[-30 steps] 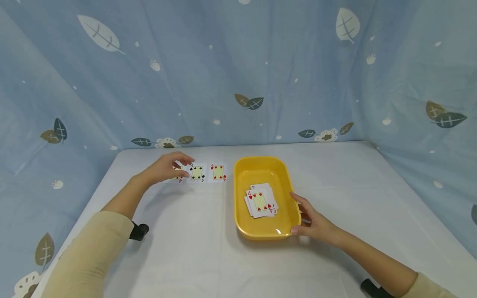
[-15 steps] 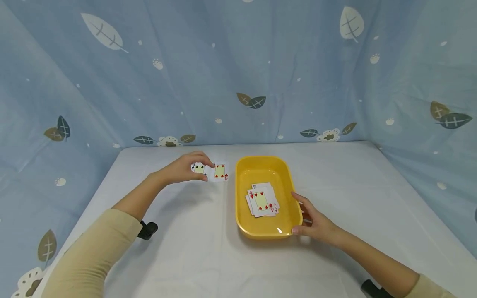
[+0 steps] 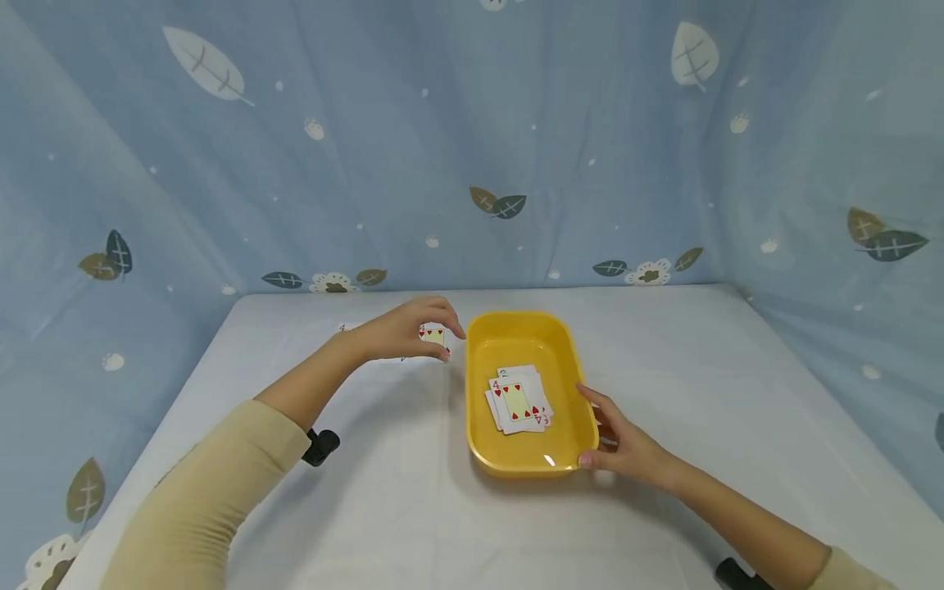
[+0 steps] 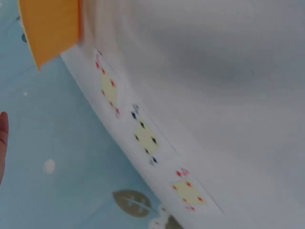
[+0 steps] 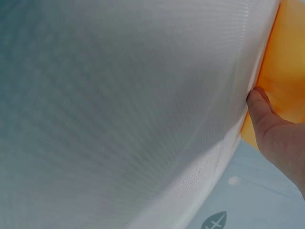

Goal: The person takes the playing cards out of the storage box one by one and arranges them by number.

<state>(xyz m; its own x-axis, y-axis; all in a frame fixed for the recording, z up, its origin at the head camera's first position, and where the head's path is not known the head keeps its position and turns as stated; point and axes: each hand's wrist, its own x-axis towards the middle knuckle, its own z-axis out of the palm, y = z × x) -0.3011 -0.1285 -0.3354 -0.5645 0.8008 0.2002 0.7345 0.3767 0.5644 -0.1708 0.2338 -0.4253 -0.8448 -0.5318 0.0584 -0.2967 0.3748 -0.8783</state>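
My left hand (image 3: 404,332) hovers over a row of playing cards, its thumb and fingers spread apart with nothing between them. A four of hearts (image 3: 433,337) shows through that gap. In the left wrist view, the four of spades (image 4: 145,138) lies face up between the heart card and another red four (image 4: 187,192), whose suit is blurred. My right hand (image 3: 627,442) holds the right side of a yellow plastic basin (image 3: 577,360), thumb at its near corner and a fingertip on the rim. Inside the basin rests a loose pile of cards (image 3: 519,401), a four of hearts on top.
A white cloth (image 3: 383,508) covers the table. Blue curtain fabric (image 3: 413,147) with leaf prints rises behind the table and along both sides. Just right of the card row stands the basin.
My left hand has moved right along the row, from the leftmost card to beside the heart card near the basin. The right hand and basin keep their places.
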